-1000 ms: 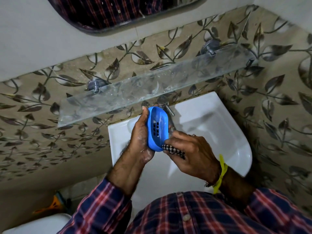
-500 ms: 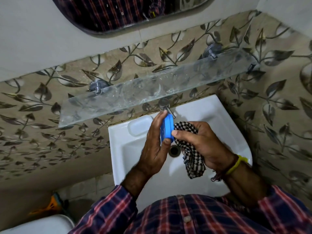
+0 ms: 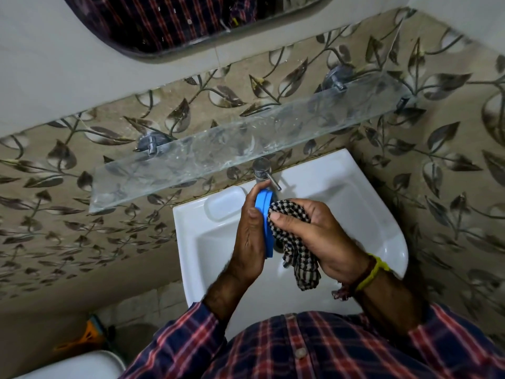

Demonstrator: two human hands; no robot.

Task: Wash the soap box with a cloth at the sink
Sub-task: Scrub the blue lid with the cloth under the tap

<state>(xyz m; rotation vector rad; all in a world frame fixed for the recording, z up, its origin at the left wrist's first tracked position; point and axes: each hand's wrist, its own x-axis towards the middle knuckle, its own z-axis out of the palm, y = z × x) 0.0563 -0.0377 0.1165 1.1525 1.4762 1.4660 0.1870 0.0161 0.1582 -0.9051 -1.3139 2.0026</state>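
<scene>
My left hand holds the blue soap box edge-on over the white sink, so only its rim shows. My right hand grips a black-and-white checked cloth and presses it against the box's right side. The cloth's loose end hangs down under my right hand. The steel tap stands just behind the box.
A glass shelf juts from the leaf-patterned wall above the sink. A mirror hangs higher up. The sink has a moulded soap recess at its back left. A white toilet lid and an orange item sit at lower left.
The box turned from showing its slotted face to edge-on. My right hand brought the cloth up from below the box and now presses it against the box's side.
</scene>
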